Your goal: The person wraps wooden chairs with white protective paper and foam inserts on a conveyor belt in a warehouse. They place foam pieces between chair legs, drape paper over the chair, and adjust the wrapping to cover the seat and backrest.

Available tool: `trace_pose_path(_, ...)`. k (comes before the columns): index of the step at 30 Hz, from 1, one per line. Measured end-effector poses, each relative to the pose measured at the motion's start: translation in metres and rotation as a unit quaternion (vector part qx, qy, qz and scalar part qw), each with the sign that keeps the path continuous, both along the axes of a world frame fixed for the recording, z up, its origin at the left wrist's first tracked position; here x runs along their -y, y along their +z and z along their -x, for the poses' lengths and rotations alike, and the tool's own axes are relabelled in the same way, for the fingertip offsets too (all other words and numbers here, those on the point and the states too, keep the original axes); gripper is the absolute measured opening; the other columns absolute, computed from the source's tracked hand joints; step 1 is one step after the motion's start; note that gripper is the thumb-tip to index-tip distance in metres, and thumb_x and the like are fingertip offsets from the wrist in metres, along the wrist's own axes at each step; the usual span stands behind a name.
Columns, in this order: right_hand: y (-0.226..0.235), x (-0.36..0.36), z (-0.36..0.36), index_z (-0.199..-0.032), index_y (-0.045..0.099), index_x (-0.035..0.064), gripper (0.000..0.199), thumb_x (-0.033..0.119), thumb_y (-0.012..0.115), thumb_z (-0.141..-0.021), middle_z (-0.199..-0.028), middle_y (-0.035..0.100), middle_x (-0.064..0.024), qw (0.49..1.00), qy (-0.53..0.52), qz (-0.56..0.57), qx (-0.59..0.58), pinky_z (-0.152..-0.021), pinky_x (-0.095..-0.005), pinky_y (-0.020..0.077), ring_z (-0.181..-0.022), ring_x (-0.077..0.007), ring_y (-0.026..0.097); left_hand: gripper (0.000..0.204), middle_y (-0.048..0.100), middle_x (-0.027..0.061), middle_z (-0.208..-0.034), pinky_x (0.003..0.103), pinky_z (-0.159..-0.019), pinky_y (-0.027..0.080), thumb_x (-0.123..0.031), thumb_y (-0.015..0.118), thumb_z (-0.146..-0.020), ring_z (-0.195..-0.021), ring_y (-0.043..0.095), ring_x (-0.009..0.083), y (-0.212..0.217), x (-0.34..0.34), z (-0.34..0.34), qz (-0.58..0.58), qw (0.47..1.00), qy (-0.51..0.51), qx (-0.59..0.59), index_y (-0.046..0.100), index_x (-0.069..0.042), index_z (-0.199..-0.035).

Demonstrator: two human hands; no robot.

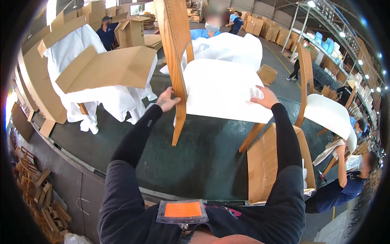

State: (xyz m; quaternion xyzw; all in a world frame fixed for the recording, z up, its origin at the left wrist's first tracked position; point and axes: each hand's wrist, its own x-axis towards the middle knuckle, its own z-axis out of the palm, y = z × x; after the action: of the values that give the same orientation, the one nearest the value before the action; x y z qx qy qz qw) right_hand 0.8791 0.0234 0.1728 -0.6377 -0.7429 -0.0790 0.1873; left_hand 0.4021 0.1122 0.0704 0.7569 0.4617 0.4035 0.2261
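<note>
A wooden chair (175, 61) with a white-covered seat (221, 87) stands in front of me on a dark green work surface (195, 162), its tall back at the left. My left hand (165, 100) is closed around the chair's back upright, with the thumb toward me and the fingertips partly hidden by the wood. On the right part of the seat rests my right hand (266, 97), its thumb and fingers apart on the white cover. Below my right forearm lies an open cardboard box (262, 173), partly hidden by that arm.
At the left stands a chair wrapped in white sheeting (107, 97), with a cardboard sheet (107, 69) on it. A person (205, 32) stands across the surface behind white wrapping (243, 46). Right, another person (345, 179) handles cloth by a second chair (325, 107). Wooden parts (48, 199) lie lower left.
</note>
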Motion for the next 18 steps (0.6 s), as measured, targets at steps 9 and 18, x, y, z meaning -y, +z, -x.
trace_pose_path(9, 0.164, -0.094, 0.122, -0.154, 0.029, 0.0315, 0.096, 0.035, 0.083, -0.075, -0.156, 0.032, -0.0168, 0.948, -0.118, -0.25, 0.156, -0.111, -0.0646, 0.0318, -0.144, -0.0367, 0.033, 0.081, 0.064, 0.0224, -0.119, 0.042, -0.096, 0.05, -0.03, 0.086, -0.062, -0.112, 0.063, 0.0364, 0.185, -0.08, 0.059, -0.194, 0.927, -0.063, -0.314, 0.052, -0.002, -0.13)
trace_pose_path(18, 0.282, -0.165, 0.213, -0.158, 0.012, 0.0378, 0.118, 0.051, 0.088, -0.068, -0.163, 0.023, -0.0122, 0.884, -0.218, -0.354, 0.215, -0.113, -0.0687, 0.0259, -0.15, -0.0312, 0.025, 0.123, 0.022, 0.0232, -0.159, 0.067, -0.112, 0.027, -0.055, 0.085, -0.065, -0.148, 0.019, 0.0439, 0.334, -0.167, 0.099, -0.353, 0.843, 0.34, -0.223, 0.014, -0.017, -0.158)
